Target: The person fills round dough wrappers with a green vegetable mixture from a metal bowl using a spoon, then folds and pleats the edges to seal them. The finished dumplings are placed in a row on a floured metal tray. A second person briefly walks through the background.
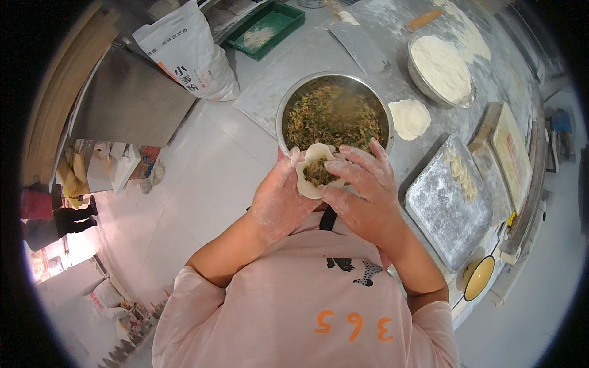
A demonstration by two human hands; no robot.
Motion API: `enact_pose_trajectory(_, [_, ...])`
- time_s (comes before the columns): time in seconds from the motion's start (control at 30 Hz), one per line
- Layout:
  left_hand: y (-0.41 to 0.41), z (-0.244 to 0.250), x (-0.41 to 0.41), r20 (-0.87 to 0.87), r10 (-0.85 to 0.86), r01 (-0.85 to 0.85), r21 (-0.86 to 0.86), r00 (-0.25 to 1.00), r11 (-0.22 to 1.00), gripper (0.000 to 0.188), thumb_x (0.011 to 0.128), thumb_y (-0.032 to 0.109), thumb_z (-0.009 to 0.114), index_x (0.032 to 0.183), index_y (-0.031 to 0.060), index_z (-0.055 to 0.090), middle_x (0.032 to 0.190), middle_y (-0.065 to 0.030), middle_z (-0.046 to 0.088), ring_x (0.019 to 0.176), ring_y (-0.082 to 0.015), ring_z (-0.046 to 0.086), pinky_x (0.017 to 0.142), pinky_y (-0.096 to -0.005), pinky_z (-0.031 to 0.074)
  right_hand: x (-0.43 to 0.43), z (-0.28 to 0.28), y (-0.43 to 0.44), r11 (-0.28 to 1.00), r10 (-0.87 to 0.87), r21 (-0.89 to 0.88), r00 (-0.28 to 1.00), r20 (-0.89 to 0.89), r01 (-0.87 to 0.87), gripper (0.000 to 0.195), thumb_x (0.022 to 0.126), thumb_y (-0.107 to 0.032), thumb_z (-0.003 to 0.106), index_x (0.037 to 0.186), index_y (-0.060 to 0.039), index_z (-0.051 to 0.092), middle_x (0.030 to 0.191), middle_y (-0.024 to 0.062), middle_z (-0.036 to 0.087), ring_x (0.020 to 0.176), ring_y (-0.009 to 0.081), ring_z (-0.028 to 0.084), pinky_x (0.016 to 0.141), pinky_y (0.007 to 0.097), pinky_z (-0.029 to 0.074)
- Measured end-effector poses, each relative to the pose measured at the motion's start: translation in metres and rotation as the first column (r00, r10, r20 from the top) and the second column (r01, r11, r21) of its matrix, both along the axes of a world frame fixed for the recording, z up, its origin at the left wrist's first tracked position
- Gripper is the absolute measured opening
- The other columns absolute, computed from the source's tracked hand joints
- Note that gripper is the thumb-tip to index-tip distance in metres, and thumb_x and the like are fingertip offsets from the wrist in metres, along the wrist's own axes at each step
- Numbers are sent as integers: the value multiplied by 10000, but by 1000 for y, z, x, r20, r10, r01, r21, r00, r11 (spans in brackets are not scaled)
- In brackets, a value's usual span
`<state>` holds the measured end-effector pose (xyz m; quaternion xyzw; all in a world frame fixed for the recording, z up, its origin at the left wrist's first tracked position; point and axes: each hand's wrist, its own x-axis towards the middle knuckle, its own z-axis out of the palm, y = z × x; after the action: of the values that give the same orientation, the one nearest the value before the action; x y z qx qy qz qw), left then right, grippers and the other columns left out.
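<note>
A round dough wrapper rests in my left hand, with a mound of chopped filling at its centre. My right hand touches the wrapper's right side, its thumb and fingertips at the edge. Flour whitens the fingers of both hands. Just beyond them stands a steel bowl of the same kind of green and brown filling. Several flat wrappers lie stacked on the table right of the bowl. What lies under the cupped wrapper is hidden.
A floured metal tray at right holds a row of dumplings. Behind are a bowl of flour, a rolling pin, a scraper blade, a green tray and a flour bag. A yellow bowl sits near the right edge.
</note>
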<state>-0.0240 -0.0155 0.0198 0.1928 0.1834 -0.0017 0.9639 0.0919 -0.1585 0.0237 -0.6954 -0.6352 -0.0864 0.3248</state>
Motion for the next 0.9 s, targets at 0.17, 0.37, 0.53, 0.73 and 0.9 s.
enact_pose_trajectory(0.17, [-6,-8,-4,112,-19,1,159,993,987,427,972,228,545,1343,62,415,1241,-56,525,1148,-156,530,976,-326,449,-1,0,8,991,-81,65,896,-437,121,129,768,-96,685,894,-106,656,1142,70,574,1173,330,518,989,499,406])
enact_pose_trajectory(0.37, [-7,-4,-6,17,-45,34,422,999,906,473,912,32,595,1340,31,395,1184,-46,548,1109,-123,538,971,-281,439,-5,-2,5,977,-30,131,721,-692,167,163,783,-44,654,945,-60,640,1160,136,590,1132,332,554,962,412,433])
enact_pose_trajectory(0.53, [-9,-1,-4,58,-7,-28,573,998,819,648,872,-13,611,1432,19,285,1185,-64,543,1091,-132,538,951,-279,445,-3,1,2,991,0,73,549,-836,111,275,793,-57,659,1068,-53,652,1199,141,591,1119,287,576,941,367,454])
enact_pose_trajectory(0.73, [-5,-1,-3,47,-51,-3,769,998,639,744,857,-1,634,1478,32,225,1172,-92,558,1076,-139,547,919,-268,457,-3,-2,-3,1000,-6,5,529,-849,20,301,831,-57,637,1128,-70,683,1212,128,596,1080,248,602,909,342,486])
enact_pose_trajectory(0.9, [-2,-1,-4,33,-89,21,839,995,544,739,852,9,655,1470,30,249,1141,-80,591,1041,-128,561,914,-264,457,-8,5,-2,999,-33,-17,437,-899,41,290,857,-65,608,1133,-97,694,1183,111,622,1037,248,625,960,369,454])
